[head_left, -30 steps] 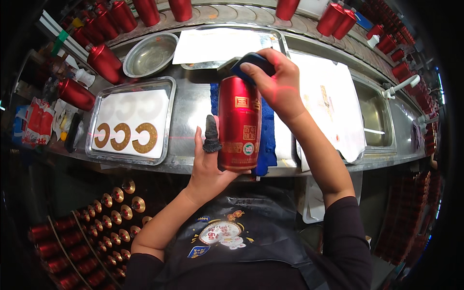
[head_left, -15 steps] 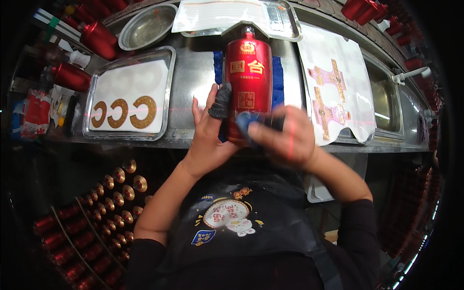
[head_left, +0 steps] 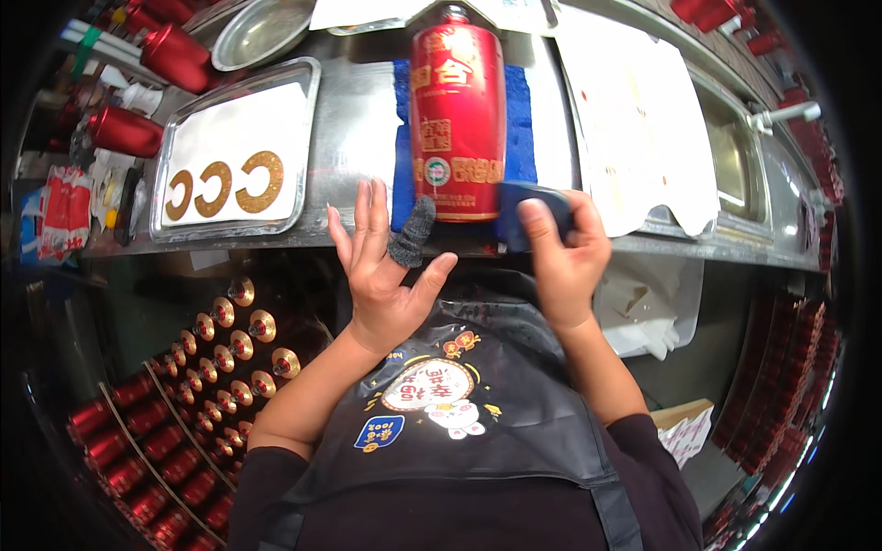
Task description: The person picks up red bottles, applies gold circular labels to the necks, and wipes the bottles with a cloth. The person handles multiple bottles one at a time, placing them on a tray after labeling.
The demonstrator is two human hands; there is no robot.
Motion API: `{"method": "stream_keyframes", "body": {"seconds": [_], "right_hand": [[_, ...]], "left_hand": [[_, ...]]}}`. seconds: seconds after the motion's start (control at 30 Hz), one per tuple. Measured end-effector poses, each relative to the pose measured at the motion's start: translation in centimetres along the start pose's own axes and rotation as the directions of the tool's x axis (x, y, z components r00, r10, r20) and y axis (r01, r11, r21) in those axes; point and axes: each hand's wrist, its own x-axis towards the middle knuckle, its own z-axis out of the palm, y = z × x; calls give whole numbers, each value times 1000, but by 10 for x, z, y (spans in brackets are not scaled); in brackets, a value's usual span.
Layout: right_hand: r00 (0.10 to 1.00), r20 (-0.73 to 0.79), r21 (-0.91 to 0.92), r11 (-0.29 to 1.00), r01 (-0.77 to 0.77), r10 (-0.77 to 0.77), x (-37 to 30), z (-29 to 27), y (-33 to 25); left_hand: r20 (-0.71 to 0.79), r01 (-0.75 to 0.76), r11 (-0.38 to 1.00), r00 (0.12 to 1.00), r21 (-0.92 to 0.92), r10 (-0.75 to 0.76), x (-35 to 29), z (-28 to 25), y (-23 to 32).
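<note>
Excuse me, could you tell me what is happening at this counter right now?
A person stands at a steel counter with a tall red bottle lying on a blue cloth. The right hand presses a dark blue pad near the bottle's base. The left hand is open beside it, one finger in a grey cot.

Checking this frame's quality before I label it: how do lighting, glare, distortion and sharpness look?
Head view: even lighting; soft glare on the red bottle and steel counter; fisheye bends the counter's edge, black corners; left hand, right hand and blue cloth sharp.
</note>
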Motion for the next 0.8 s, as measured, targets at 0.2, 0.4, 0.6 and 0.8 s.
{"method": "stream_keyframes", "body": {"seconds": [0.2,0.4,0.6,0.8], "right_hand": [[950,131,-206,929,307,-284,23,8,-16],[958,171,-66,968,242,-228,26,9,-45],[799,117,-297,747,595,-590,19,3,-13],[739,424,-209,738,642,-523,29,-21,-30]], "left_hand": [[-173,14,987,984,-163,-43,29,-13,-3],[-293,24,752,912,-659,-286,110,-26,-17],[-329,-18,844,925,-536,-189,84,-13,-19],[7,-189,971,981,-144,192,30,-20,-12]]}}
